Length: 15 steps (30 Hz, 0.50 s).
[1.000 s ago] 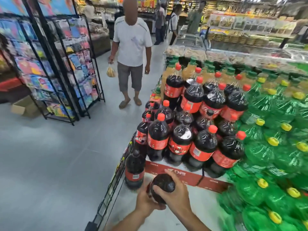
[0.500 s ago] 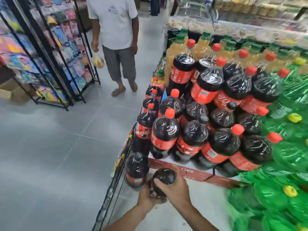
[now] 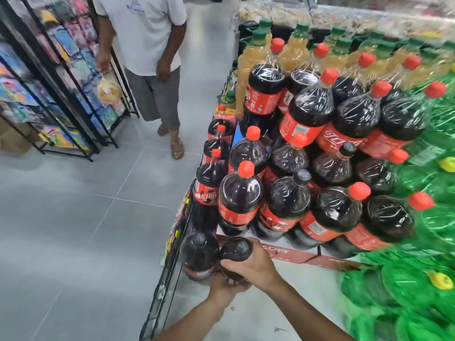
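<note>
A dark cola bottle (image 3: 235, 249) is gripped by both hands at the front of the display surface (image 3: 270, 306). The right hand (image 3: 251, 265) is curled over the bottle's shoulder from above, and the left hand (image 3: 225, 290) is wrapped round its lower body, nearer the camera. The bottle is held about upright, just left of the right hand's knuckles, against a second loose cola bottle (image 3: 200, 257). Whether its base is already down cannot be told, since the hands cover it.

The step in hand is judged to be the placing of this bottle in a row beside its neighbour. Beyond the hands, shrink-wrapped cola packs (image 3: 283, 200) are stacked on a red cardboard tray (image 3: 295, 254). To the left of the hands, a wire rail (image 3: 170, 279) runs along the edge.

For the next move, the bottle needs to be settled flat and snug. The grip should be loosened only once the bottle stands steady, so that the neighbour is not pushed towards the rail.
</note>
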Motion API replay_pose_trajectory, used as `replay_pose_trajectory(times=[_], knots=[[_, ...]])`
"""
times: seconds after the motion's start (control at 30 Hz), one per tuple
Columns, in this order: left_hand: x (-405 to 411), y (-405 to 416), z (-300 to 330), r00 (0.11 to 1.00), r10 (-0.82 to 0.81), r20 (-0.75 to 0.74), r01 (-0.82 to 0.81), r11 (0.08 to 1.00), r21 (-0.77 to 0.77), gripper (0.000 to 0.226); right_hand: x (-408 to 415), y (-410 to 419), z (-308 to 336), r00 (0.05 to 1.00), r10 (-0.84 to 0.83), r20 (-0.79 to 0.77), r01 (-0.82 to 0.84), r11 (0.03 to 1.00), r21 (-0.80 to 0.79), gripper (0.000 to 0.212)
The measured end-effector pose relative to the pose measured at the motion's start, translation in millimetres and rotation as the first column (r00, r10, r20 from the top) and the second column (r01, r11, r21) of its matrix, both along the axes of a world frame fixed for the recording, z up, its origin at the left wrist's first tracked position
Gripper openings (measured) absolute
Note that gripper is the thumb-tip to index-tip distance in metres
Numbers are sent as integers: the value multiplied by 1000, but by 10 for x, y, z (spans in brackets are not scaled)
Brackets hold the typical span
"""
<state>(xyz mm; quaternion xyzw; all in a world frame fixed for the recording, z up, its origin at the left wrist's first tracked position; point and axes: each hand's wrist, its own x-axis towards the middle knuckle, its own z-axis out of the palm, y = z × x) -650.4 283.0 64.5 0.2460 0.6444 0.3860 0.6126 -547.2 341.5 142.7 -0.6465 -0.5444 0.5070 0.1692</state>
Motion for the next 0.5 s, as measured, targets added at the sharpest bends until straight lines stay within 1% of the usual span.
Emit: replay_pose_trajectory(times=[0.07, 0.17, 0.2, 0.3, 0.33, 0.37, 0.4, 0.47, 0.5], knots=[[44, 25, 7, 999, 13, 45, -13, 1000, -4, 57, 24, 14, -23, 1000, 12, -1, -12, 1000, 0, 61], [39, 28, -94, 1000, 5, 8, -5, 1000, 0, 55, 19, 22, -49, 1000, 26, 7, -26, 1000, 11, 66], [32, 28, -76, 1000, -3, -6, 3, 1000, 2, 54, 21, 23, -51, 1000, 30, 5, -30, 999, 14, 64], [18, 33, -97, 999, -41, -21, 41, 999, 1, 58, 37, 35, -55, 998, 46, -31, -45, 999, 14, 50], [7, 31, -81, 997, -71, -23, 71, 997, -8, 56, 37, 36, -52, 998, 46, -33, -46, 999, 21, 51], [-5, 20, -53, 995, -94, -20, 94, 995, -29, 54, 38, 35, -58, 998, 47, -35, -46, 999, 15, 59], [-5, 14, -13, 994, -107, -23, 105, 992, -63, 55, 35, 32, -47, 998, 46, -48, -46, 999, 15, 71], [2, -14, 78, 995, -89, -34, 85, 991, -103, 63, 43, 23, -62, 993, 63, -96, -62, 998, 6, 96], [22, -39, 137, 997, -65, -37, 61, 993, -100, 65, 62, 30, -59, 990, 73, -119, -73, 997, 0, 104]])
